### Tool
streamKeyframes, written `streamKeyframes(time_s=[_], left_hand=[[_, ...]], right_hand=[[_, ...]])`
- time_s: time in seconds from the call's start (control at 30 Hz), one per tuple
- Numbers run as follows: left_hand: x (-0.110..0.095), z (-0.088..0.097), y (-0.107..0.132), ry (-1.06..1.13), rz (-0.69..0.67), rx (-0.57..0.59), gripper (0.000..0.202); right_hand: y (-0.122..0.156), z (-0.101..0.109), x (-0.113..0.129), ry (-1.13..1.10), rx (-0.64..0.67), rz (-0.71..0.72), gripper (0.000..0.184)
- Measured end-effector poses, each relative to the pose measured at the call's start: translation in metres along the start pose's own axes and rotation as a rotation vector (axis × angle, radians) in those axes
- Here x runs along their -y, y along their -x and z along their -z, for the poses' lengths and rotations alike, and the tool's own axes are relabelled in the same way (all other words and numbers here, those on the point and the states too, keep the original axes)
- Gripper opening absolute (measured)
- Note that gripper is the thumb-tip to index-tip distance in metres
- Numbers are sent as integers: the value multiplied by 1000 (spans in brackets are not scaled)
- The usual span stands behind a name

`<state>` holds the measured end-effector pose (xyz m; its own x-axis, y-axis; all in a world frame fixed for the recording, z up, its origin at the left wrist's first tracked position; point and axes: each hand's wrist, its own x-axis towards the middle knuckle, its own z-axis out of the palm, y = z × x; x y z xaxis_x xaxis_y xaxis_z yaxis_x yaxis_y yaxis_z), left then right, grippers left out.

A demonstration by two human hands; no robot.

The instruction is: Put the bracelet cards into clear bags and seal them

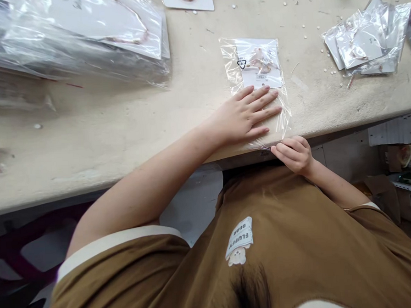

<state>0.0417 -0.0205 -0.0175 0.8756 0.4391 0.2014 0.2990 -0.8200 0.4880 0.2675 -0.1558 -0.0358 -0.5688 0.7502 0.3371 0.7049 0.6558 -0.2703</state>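
A small packing workshop for costume jewellery is shown. A worn, scuffed beige worktable (121, 131) is seen, strewn with loose beads (332, 72). At the worktable's far left, large clear bags of necklace cards (82, 36) are piled. At its far right, a heap of smaller bagged cards (368, 44) is laid. Near its front edge a bagged card (259, 66) with a barcode label is placed. Below the worktable's right end, cartons (395, 158) are stored.
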Motion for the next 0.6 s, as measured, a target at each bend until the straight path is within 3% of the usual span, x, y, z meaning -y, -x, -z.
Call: streamKeyframes(time_s=[0.13, 0.23, 0.3, 0.37, 0.43, 0.5, 0.6], left_hand=[[0, -1, 0, 63, 13, -44, 52], [0, -1, 0, 88, 3, -35, 53], [0, -1, -1, 99, 11, -15, 55], [0, 1, -2, 126, 20, -16, 60], [-1, 4, -3, 143, 29, -47, 71], [-2, 8, 0, 90, 11, -86, 83], [-9, 14, 10, -148, -171, -197, 89]], right_hand=[[11, 3, 0, -26, 141, 171, 26], [34, 17, -1, -47, 461, 161, 27], [59, 31, -9, -43, 778, -113, 25], [87, 46, -26, -12, 998, -514, 22], [115, 57, -52, 47, 1050, -790, 20], [140, 61, -79, 73, 1032, -952, 19], [169, 50, -107, 84, 955, -1173, 18]])
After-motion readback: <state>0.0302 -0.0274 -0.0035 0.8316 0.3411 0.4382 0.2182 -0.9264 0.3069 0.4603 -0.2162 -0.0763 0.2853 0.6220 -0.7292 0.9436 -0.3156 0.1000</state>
